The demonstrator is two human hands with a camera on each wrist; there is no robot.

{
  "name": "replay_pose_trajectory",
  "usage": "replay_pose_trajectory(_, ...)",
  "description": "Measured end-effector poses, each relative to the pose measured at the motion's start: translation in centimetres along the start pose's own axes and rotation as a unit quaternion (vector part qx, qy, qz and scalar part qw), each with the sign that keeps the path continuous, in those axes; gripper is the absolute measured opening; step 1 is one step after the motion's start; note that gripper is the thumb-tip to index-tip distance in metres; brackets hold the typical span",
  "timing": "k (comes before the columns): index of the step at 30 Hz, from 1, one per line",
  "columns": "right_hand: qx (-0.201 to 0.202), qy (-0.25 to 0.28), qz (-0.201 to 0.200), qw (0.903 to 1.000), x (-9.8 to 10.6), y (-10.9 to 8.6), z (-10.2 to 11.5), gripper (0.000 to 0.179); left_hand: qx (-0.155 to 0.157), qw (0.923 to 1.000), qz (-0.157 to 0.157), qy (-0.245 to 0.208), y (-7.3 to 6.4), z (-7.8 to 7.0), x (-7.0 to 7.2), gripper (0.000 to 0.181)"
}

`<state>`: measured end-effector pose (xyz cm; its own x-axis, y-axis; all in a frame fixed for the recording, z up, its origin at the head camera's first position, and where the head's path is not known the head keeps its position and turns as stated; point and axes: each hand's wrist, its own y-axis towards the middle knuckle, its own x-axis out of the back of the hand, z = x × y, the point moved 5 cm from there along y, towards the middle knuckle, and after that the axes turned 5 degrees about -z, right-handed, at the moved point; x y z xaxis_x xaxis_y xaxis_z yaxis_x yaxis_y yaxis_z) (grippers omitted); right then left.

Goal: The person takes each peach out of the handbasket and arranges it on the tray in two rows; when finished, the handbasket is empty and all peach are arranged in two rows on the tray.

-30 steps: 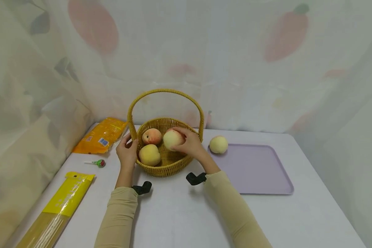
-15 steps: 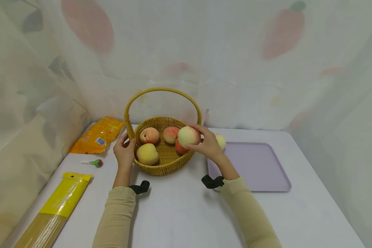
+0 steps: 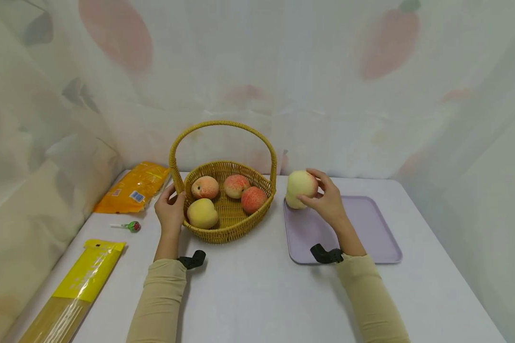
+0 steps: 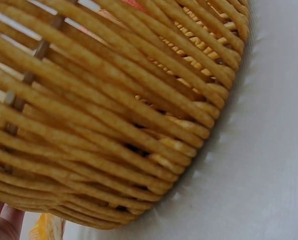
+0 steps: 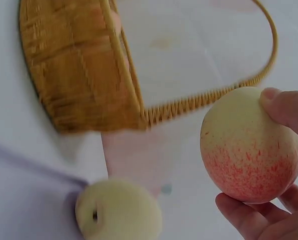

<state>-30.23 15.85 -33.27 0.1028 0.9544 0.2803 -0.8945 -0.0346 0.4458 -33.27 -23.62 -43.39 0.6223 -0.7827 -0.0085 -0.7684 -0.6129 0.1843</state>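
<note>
While the right hand (image 3: 329, 202) is gripping a round cream-and-red peach (image 3: 302, 183) near a rectangular lilac tray (image 3: 369, 228), the left hand (image 3: 170, 212) is holding a golden wicker basket (image 3: 227, 235); the peach is looking light and firm, inviting a hold around its middle.

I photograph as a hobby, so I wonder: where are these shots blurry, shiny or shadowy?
Head view: mostly even light, glare streaks on the yellow packet, a soft shadow beside the left sleeve; right wrist view: the basket and lower peach look smeared, the held peach crisper; left wrist view: the basket's weave is dim, shadow hugging its edge.
</note>
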Motion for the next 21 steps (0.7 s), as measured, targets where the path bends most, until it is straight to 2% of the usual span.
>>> replay_pose_trajectory(6,-0.005,-0.018,-0.033,0.9993,2.4,0.0,-1.5,0.066,0.0,1.0,-0.005,-0.008,0.0,0.0,0.0,0.034)
replay_pose_trajectory(12,-0.014,-0.03,-0.074,0.9967,4.5,0.2,-3.7,0.065,0.01,0.9999,0.01,-0.004,-0.1,0.1,-1.0,0.035)
replay_pose_trajectory(15,-0.034,-0.033,-0.091,0.9947,5.1,0.3,-5.7,0.064,0.016,0.9998,0.008,0.004,-0.1,0.0,-0.8,0.036)
replay_pose_trajectory(21,-0.086,-0.065,-0.118,0.9871,6.3,0.9,-11.5,0.067,0.027,0.9995,-0.001,0.016,0.0,0.0,-0.2,0.036)
